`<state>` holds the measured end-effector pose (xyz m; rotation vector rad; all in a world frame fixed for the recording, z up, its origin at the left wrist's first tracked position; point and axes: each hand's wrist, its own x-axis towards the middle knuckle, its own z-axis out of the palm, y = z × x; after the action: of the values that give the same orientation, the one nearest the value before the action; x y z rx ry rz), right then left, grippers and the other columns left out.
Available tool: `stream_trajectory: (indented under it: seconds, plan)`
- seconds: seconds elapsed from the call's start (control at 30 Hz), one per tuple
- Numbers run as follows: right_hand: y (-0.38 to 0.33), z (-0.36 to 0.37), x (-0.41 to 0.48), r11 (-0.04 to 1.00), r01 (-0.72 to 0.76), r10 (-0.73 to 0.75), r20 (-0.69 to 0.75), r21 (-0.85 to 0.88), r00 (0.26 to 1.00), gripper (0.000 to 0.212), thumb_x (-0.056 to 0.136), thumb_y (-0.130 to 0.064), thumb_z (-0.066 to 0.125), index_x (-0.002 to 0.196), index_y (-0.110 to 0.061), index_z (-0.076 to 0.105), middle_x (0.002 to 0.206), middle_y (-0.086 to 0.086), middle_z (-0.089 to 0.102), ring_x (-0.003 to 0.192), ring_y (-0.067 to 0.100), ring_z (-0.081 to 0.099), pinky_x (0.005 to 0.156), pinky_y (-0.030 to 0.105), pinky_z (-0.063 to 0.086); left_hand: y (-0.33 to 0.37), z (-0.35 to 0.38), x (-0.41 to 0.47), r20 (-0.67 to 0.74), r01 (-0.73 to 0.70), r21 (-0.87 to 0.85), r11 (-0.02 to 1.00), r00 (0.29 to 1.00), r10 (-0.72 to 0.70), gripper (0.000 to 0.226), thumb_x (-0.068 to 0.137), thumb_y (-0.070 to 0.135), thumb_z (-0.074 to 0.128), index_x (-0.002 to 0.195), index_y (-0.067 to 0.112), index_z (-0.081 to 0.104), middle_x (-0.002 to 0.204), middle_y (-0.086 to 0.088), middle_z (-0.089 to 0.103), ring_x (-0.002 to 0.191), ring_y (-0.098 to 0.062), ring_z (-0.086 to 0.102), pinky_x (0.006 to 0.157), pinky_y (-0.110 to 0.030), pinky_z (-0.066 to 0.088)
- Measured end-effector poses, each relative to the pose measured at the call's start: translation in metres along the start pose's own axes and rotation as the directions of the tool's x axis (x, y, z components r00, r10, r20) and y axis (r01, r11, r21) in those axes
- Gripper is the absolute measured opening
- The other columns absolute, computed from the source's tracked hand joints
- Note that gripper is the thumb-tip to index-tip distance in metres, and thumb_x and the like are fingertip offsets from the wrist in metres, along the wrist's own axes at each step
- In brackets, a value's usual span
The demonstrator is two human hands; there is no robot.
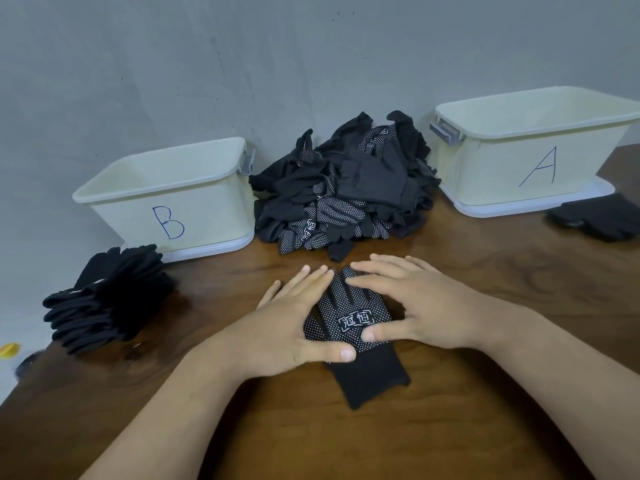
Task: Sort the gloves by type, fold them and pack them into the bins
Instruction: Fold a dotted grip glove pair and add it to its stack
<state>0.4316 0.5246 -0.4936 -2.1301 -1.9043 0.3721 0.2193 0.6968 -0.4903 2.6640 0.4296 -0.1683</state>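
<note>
At the near middle of the wooden table [502, 244], a dotted black glove [349, 320] is lying flat, cuff toward the person, with bare wood stretching on both sides. The left hand [294, 327] and right hand [415, 306] are pressing it, fingers straight and spread. White dots and a boxed white logo are showing on its palm. A heap of gloves [346, 188] is sitting between the bin marked B [207, 216] and the bin marked A [491, 174]; a stack of dark gloves [107, 299] is lying by the left edge.
</note>
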Motion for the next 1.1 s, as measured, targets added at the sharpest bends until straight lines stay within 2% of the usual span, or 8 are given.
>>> stream_trajectory:
  seconds: [0.27, 0.47, 0.7, 0.8, 0.87, 0.97, 1.03, 1.1]
  plan:
    - [0.003, -0.006, -0.005, 0.999, -0.035, 0.038, 0.171, -0.02, 0.984, 0.107, 0.076, -0.097, 0.049, 0.165, -0.057, 0.006, 0.168, -0.04, -0.013, 0.152, -0.014, -0.025, 0.13, 0.04, -0.016, -0.004, -0.002, -0.001, 0.073, -0.014, 0.068, 0.998, 0.997, 0.009, 0.128, 0.073, 0.094, 0.059, 0.167, 0.041, -0.01, 0.169, 0.03, -0.024, 0.147, 0.015, -0.032, 0.131, -0.041, -0.014]
    - [0.005, 0.0, -0.003, 0.998, -0.031, 0.038, 0.124, -0.059, 0.992, 0.108, 0.07, -0.106, 0.037, 0.163, -0.061, 0.006, 0.168, -0.04, -0.01, 0.156, -0.008, -0.021, 0.132, 0.042, -0.011, -0.009, -0.002, 0.0, 0.047, -0.039, 0.038, 0.999, 0.998, 0.037, 0.131, 0.071, 0.09, 0.066, 0.168, 0.04, -0.005, 0.17, 0.03, -0.019, 0.148, 0.017, -0.029, 0.131, -0.04, -0.014]
    - [0.006, 0.001, -0.002, 0.998, -0.029, 0.034, 0.098, -0.052, 0.995, 0.095, 0.079, -0.1, 0.039, 0.162, -0.062, 0.012, 0.168, -0.041, -0.005, 0.156, -0.01, -0.018, 0.131, 0.039, -0.01, -0.012, -0.001, 0.002, 0.011, -0.061, 0.029, 0.998, 0.998, 0.06, 0.13, 0.067, 0.097, 0.06, 0.169, 0.041, 0.001, 0.172, 0.028, -0.012, 0.15, 0.016, -0.024, 0.13, -0.035, -0.013]
    - [0.006, -0.001, 0.0, 0.997, -0.021, 0.026, -0.055, 0.076, 0.998, 0.075, 0.091, -0.091, 0.035, 0.159, -0.059, 0.032, 0.168, -0.04, 0.013, 0.157, -0.011, -0.003, 0.133, 0.043, 0.005, -0.014, -0.001, 0.006, -0.169, -0.056, -0.1, 0.993, 0.985, 0.038, 0.111, 0.073, 0.1, 0.047, 0.166, 0.042, 0.025, 0.173, 0.024, 0.015, 0.157, 0.011, 0.0, 0.132, -0.033, 0.004]
    - [0.007, -0.003, 0.01, 0.995, -0.027, 0.048, -0.226, 0.094, 0.973, 0.069, 0.097, -0.082, 0.037, 0.156, -0.049, 0.045, 0.166, -0.035, 0.027, 0.157, -0.007, 0.011, 0.131, 0.048, 0.021, -0.016, -0.003, 0.009, -0.34, -0.042, -0.226, 0.973, 0.94, -0.038, 0.083, 0.087, 0.086, 0.051, 0.155, 0.039, 0.047, 0.16, 0.022, 0.042, 0.15, 0.008, 0.028, 0.127, -0.024, 0.022]
    - [0.004, -0.01, 0.033, 0.994, -0.077, 0.045, -0.377, -0.072, 0.925, 0.054, 0.105, -0.063, 0.043, 0.154, -0.04, 0.052, 0.166, -0.023, 0.035, 0.159, 0.004, 0.018, 0.127, 0.051, 0.03, -0.018, -0.005, 0.013, -0.475, 0.012, -0.29, 0.957, 0.866, -0.155, 0.039, 0.101, 0.052, 0.062, 0.138, 0.036, 0.063, 0.136, 0.024, 0.057, 0.13, 0.004, 0.048, 0.097, 0.0, 0.032]
    - [0.001, -0.014, 0.052, 0.974, -0.095, -0.012, -0.461, -0.207, 0.887, 0.046, 0.108, -0.051, 0.047, 0.151, -0.037, 0.057, 0.166, -0.015, 0.041, 0.16, 0.012, 0.022, 0.126, 0.05, 0.029, -0.021, -0.005, 0.015, -0.516, 0.035, -0.318, 0.948, 0.832, -0.204, 0.03, 0.104, 0.042, 0.062, 0.133, 0.036, 0.065, 0.132, 0.023, 0.06, 0.126, 0.001, 0.052, 0.091, -0.004, 0.035]
    - [-0.002, -0.018, 0.073, 0.942, -0.115, -0.069, -0.516, -0.315, 0.854, 0.041, 0.109, -0.047, 0.048, 0.146, -0.036, 0.063, 0.164, -0.008, 0.046, 0.159, 0.018, 0.026, 0.124, 0.05, 0.027, -0.023, -0.005, 0.018, -0.536, 0.05, -0.326, 0.944, 0.813, -0.228, 0.031, 0.104, 0.039, 0.062, 0.134, 0.036, 0.065, 0.133, 0.023, 0.058, 0.126, -0.001, 0.051, 0.095, -0.012, 0.036]
